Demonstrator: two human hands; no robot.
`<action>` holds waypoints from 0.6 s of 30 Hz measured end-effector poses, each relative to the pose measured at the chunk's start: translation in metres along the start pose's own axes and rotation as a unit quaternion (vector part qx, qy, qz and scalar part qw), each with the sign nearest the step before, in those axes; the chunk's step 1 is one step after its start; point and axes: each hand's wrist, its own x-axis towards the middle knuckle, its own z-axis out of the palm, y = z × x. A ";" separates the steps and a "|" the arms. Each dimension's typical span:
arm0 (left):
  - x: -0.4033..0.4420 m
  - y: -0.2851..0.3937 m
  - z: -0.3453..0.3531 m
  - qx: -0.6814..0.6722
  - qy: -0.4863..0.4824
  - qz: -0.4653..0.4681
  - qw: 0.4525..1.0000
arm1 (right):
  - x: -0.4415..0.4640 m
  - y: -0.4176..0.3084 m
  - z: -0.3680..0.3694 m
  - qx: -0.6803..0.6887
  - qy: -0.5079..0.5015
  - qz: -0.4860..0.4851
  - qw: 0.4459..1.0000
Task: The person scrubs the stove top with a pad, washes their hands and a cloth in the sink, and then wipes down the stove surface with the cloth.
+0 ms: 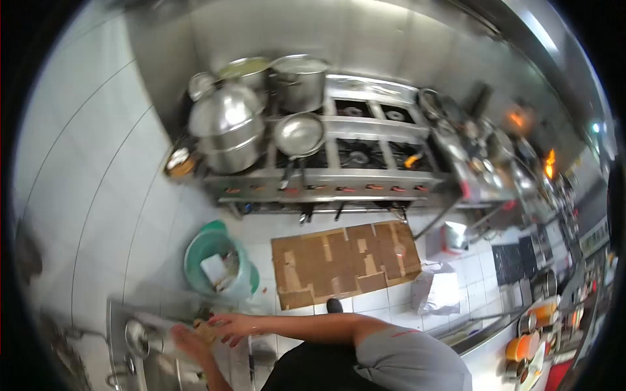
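Note:
Over the steel sink counter [225, 355] at the lower left, my left hand [188, 342] is raised and smeared by motion, so its fingers cannot be made out. My right hand [233, 326] reaches in from the right with its fingers spread apart. Between the two hands is a small tan piece [206, 332], too blurred to name; which hand bears it, I cannot tell. A round metal lid or bowl [137, 337] lies at the sink's left side. Just beyond the hands stands a green bin [195, 260] with waste and a white block-like item inside.
A gas range [375, 176] along the back wall carries large pots [298, 85], a stacked steamer [228, 130] and a frying pan [299, 135]. Flattened cardboard [326, 264] covers the floor. A white bag [438, 293] lies right of it. Flames [550, 163] show at far right.

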 end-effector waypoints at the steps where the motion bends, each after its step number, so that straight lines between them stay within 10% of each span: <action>1: -0.015 0.025 0.046 -0.010 -0.114 0.028 0.993 | -0.027 -0.010 -0.025 0.080 0.052 -0.022 0.995; 6: -0.120 0.077 0.220 -0.034 -0.461 0.172 0.870 | -0.139 -0.019 -0.166 0.213 0.326 -0.172 0.905; 8: -0.154 0.128 0.259 0.032 -0.494 0.313 0.811 | -0.181 -0.026 -0.191 0.226 0.347 -0.183 0.892; 10: -0.172 0.121 0.300 0.038 -0.526 0.312 0.790 | -0.214 -0.038 -0.200 0.336 0.425 -0.227 0.809; 14: -0.195 0.140 0.351 -0.008 -0.652 0.227 0.723 | -0.257 -0.034 -0.257 0.387 0.339 -0.257 0.818; 18: -0.173 0.141 0.394 -0.087 -0.557 0.255 0.786 | -0.294 -0.073 -0.332 0.359 0.442 -0.186 0.801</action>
